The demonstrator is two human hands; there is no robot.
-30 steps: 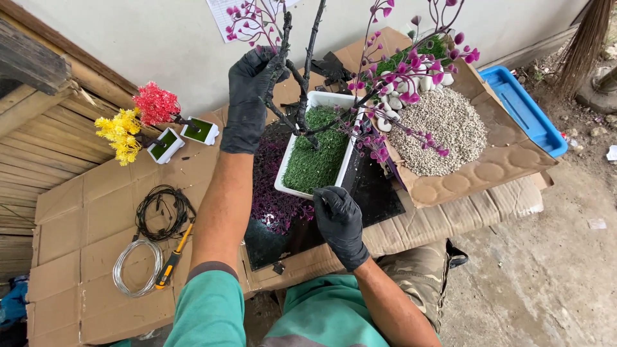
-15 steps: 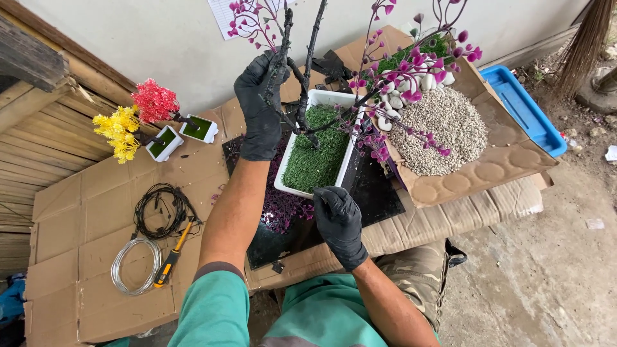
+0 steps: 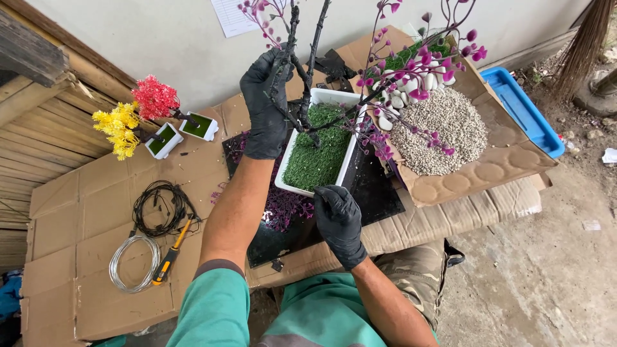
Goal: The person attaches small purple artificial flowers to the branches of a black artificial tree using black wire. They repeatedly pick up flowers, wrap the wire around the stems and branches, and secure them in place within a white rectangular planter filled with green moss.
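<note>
Far left, I note two small flower pots (image 3: pixel 173 132), then wire coils (image 3: pixel 144 231) nearer. My left hand (image 3: pixel 265 106) is closed round the dark trunk (image 3: pixel 292 64) above the white planter (image 3: pixel 321 144), centre. My right hand (image 3: pixel 337 215) rests loosely curled at the planter's near end; its grasp I cannot tell. Gravel (image 3: pixel 443 132) lies right

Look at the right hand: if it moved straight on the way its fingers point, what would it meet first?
The right hand points at the near end of the white rectangular pot; it would probably meet that rim first, though depth is uncertain.
</note>
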